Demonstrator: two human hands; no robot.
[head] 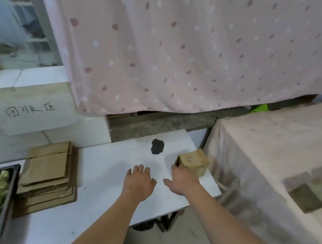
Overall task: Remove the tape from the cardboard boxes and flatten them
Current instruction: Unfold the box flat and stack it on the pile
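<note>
A small brown cardboard box (pixel 193 161) stands assembled near the right edge of the white table (pixel 108 160). My right hand (pixel 183 180) reaches to its near left side, fingertips touching the box's lower edge, fingers fairly straight. To the left of it, my left hand (pixel 140 179) hovers palm down over the table with fingers relaxed and holds nothing. A stack of flattened cardboard boxes (pixel 49 174) lies on the table's left part.
A black tray (pixel 11 187) of pale yellow-green pieces sits at the near left. A dark patch (pixel 156 146) marks the tabletop beyond my hands. A pink spotted curtain (pixel 187 52) hangs behind. A cloth-covered surface (pixel 267 148) stands to the right, across a narrow tiled gap.
</note>
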